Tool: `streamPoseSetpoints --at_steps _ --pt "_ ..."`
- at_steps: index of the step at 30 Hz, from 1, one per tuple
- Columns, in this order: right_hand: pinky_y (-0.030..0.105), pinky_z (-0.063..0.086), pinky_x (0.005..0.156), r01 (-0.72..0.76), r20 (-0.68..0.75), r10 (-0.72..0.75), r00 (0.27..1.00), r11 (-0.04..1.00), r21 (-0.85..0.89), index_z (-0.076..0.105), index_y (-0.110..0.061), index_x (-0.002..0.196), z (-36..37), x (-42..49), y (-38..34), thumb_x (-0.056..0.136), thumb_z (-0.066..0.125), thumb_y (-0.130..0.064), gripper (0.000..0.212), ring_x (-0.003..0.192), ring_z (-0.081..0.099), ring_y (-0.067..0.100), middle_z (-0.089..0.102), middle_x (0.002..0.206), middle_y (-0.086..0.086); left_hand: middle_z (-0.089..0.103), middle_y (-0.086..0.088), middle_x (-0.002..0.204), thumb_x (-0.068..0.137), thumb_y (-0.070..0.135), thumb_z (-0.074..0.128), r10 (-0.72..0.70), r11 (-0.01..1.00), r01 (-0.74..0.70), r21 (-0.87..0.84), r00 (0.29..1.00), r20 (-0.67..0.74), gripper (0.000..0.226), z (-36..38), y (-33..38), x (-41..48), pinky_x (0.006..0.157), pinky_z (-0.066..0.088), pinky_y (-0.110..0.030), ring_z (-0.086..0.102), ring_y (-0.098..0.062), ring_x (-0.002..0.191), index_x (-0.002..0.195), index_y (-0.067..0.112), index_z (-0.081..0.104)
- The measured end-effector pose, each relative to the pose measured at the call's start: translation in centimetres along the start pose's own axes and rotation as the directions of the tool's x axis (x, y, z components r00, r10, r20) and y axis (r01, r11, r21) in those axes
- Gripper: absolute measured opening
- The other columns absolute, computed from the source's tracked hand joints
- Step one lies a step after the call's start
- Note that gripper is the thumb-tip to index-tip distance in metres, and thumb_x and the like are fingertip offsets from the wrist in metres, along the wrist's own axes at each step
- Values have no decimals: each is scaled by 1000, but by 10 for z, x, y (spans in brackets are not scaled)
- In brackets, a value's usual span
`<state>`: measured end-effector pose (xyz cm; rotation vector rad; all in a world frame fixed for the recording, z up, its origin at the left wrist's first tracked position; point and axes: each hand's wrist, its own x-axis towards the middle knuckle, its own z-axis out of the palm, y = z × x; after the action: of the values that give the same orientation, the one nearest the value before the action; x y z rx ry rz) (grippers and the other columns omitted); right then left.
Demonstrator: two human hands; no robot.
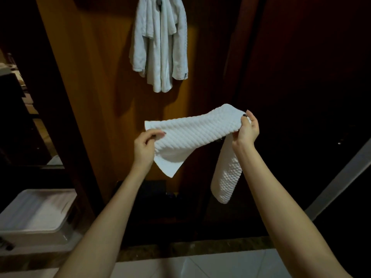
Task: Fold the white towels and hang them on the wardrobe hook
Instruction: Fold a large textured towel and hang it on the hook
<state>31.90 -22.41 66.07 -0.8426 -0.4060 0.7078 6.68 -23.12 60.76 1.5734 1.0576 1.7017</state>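
Both hands, left hand [145,145] and right hand [246,129], pinch white towel [192,133] ends.

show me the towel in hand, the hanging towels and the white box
held towel [192,133]: head view, middle of the stretched span
hanging towels [152,49]: head view, centre of the bunch
white box [38,209]: head view, its ridged top
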Motion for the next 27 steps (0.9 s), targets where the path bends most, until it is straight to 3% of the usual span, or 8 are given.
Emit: streamPoseSetpoints --at_steps 5,8,11,13,15,18,23,27 --pt "37 58 83 -54 -33 51 998 994 -92 59 -12 124 -1 10 4 95 53 -6 30 104 67 28 64 117 17 42 7 126 91 17 59 -48 943 -99 318 905 423 24 -24 26 33 98 34 -17 43 9 115 108 32 51" --pt "41 58 85 -74 -58 69 996 993 -90 59 -11 122 0 20 0 93 55 -3 31 105 67 31 65 118 19 19 18 132 82 20 68 -125 873 -201 445 790 601 59 -28 31 32 100 41 -35 25 -11 131 124 38 32" --pt "42 59 85 -97 -94 90 991 993 -73 59 -7 125 -1 27 -4 91 56 0 35 97 68 30 65 117 20 18 20 135 83 7 63 -77 846 -316 430 725 684 73 -27 36 31 98 35 -24 23 -9 131 136 42 29" --pt "39 60 79 -109 -112 103 988 993 -53 58 -5 127 -2 28 -5 90 55 3 37 85 68 26 66 115 20 40 5 134 84 -2 61 15 828 -389 403 735 678 67 -29 39 32 91 36 -14 37 -4 121 136 38 46" --pt "38 61 77 -128 -126 122 984 991 -42 59 -4 126 0 27 -5 90 55 5 38 81 68 25 66 112 20 60 9 103 84 -8 58 154 836 -424 349 791 592 53 -30 45 32 73 39 -9 51 3 91 122 29 61" --pt "43 59 83 -193 -158 191 969 981 4 60 -3 126 3 23 -2 90 53 6 37 92 69 33 66 112 23 50 -10 69 88 -8 52 215 866 -376 330 876 432 41 -30 57 36 56 41 -30 51 -17 62 116 21 61" --pt "26 53 43 -278 -146 282 948 959 44 64 6 97 9 10 9 85 53 12 17 59 65 22 64 80 15 65 -12 97 83 -19 51 418 846 -485 222 861 289 33 -22 83 40 78 41 -6 56 5 89 100 4 68" --pt "20 46 36 -291 -183 291 939 956 26 52 -2 64 13 11 10 82 52 15 25 37 58 15 56 63 12 36 6 124 84 9 67 122 898 -319 305 843 523 51 -27 75 41 99 34 -17 39 -8 122 121 31 41"
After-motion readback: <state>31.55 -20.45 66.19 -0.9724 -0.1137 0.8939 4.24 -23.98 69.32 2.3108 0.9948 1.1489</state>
